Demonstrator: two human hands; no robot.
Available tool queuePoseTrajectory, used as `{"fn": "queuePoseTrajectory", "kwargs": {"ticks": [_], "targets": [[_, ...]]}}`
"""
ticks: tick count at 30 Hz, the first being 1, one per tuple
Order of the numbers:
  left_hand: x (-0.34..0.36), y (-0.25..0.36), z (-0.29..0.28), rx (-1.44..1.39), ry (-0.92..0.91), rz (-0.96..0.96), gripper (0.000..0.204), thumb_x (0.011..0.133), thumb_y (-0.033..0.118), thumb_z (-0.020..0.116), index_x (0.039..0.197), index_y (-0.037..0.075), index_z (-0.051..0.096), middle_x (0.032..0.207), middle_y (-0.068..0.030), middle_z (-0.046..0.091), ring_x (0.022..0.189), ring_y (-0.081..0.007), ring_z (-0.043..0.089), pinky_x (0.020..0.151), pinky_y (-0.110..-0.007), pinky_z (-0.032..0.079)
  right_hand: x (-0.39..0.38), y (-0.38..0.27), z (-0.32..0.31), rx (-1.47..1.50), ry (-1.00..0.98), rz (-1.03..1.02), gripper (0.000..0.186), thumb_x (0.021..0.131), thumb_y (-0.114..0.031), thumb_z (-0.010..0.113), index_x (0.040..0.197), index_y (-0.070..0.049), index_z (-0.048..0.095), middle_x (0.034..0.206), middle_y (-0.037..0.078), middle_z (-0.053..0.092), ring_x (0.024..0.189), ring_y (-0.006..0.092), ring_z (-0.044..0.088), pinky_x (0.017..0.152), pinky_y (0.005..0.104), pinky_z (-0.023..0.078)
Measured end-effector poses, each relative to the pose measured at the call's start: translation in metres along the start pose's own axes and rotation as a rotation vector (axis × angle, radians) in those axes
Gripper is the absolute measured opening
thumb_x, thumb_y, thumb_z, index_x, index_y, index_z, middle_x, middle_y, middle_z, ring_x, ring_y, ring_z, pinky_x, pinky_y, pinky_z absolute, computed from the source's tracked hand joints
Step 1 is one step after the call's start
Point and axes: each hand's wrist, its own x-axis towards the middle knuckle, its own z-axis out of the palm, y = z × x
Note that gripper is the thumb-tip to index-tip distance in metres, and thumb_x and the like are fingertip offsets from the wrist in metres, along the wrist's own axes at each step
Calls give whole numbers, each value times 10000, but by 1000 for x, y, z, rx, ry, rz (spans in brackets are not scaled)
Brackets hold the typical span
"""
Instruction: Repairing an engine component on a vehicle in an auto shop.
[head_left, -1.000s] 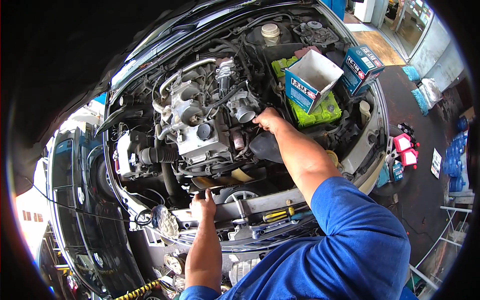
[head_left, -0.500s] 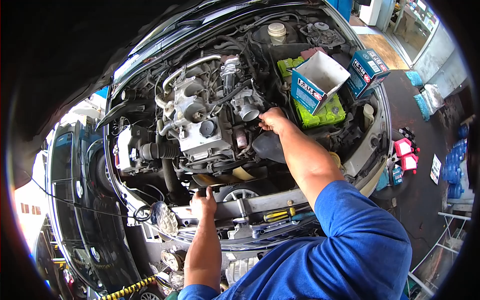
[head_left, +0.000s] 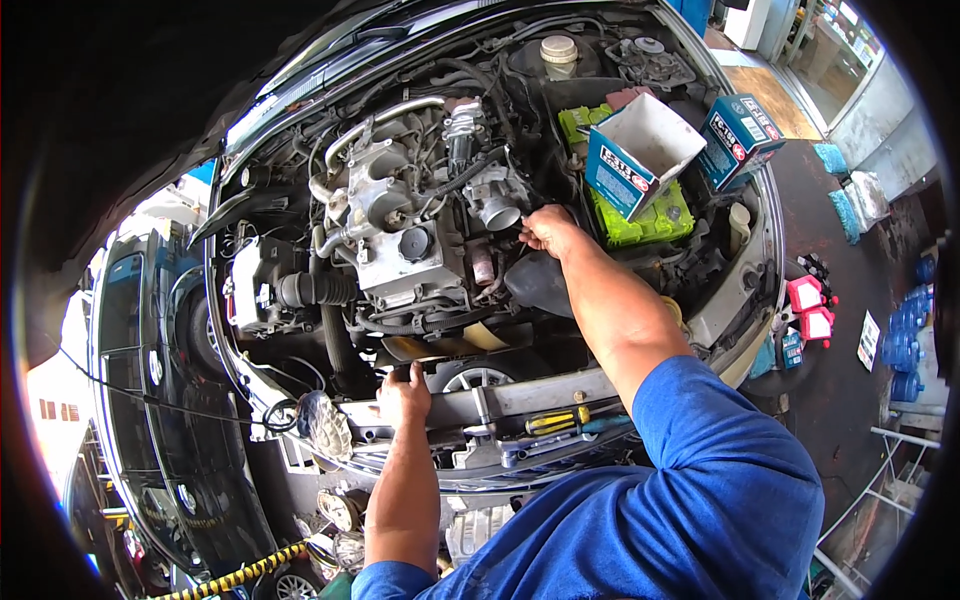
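My right hand (head_left: 550, 231) reaches over the engine bay, with its fingers pinched together beside the round metal mouth of the throttle body (head_left: 499, 215). Whatever is between those fingertips is too small to make out. Below that hand lies a black plastic duct (head_left: 535, 287). My left hand (head_left: 404, 396) is at the metal crossbar (head_left: 530, 394) at the front of the bay, its thumb raised and its other fingers curled over the edge. The engine (head_left: 405, 272), with its black oil cap (head_left: 413, 243), sits to the left of my right hand.
An open-topped box (head_left: 640, 150) sits tilted on a lime-green battery (head_left: 655, 217), with another box (head_left: 738, 142) beside it on the right. Screwdrivers (head_left: 558, 420) and a socket wrench (head_left: 483, 408) lie along the front bar. A crumpled glove (head_left: 325, 425) hangs at the left corner.
My view has shifted slightly. My right hand stays beside the throttle body, its fingers a little more curled. My left hand remains on the crossbar.
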Motion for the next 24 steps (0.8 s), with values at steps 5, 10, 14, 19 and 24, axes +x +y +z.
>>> {"fn": "queuePoseTrajectory", "kwargs": {"ticks": [5,10,14,19,24], "targets": [[2,-2,2,8,6,4,648,884,654,466,1251,142,613,1282,-66,616,1251,-258,508,1127,-597,177,-4,-3,2,53,24,0,76,868,-41,619,842,26,644,724,117,654,567,182,632,437,288,489],[9,-8,14,-37,32,18,689,873,668,478,1288,133,600,1320,-75,594,1263,-269,498,1112,-607,190,-5,-3,3,-34,41,-31,52,836,-25,663,838,27,658,729,111,664,582,188,663,437,289,508],[23,-21,30,-121,75,86,651,864,655,511,1221,126,639,1220,-112,645,1185,-307,548,1067,-553,263,0,-2,3,30,5,-25,134,881,-82,618,903,42,663,765,118,676,572,191,667,382,300,453],[21,-19,32,-158,127,97,596,863,625,544,1124,113,700,1109,-122,703,1050,-306,649,998,-519,366,-1,-1,6,-42,17,-71,144,860,-92,671,903,45,670,758,132,679,569,197,667,389,288,473],[26,-16,40,-156,182,160,496,880,526,604,1056,73,702,967,-157,720,909,-331,682,815,-427,506,9,0,-4,-1,80,-32,168,842,-120,712,870,41,678,746,133,685,560,205,663,386,303,483]]}}
